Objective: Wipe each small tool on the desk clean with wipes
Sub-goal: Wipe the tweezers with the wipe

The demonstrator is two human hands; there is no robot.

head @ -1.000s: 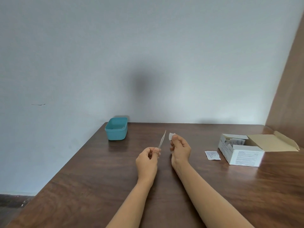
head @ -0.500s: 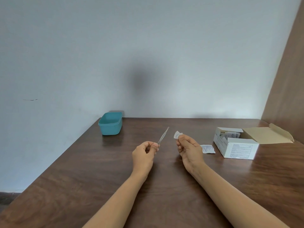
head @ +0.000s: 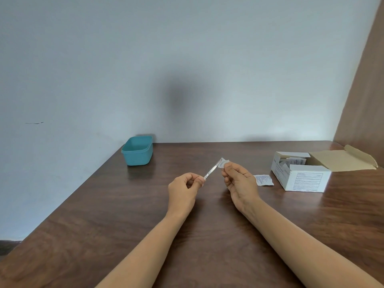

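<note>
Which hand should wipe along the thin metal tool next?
Right. The right hand pinches the small white wipe at the tip of the thin silver metal tool; the left hand only pinches its near end.

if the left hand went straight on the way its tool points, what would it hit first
Most likely the small white wipe pinched in the right hand: the thin metal tool held in the left hand aims right at it, its tip seemingly touching.

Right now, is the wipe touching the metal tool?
Touching. The head view shows the thin metal tool, pinched by the left hand, with its tip against the folded wipe that the right hand pinches; no gap shows.
</note>
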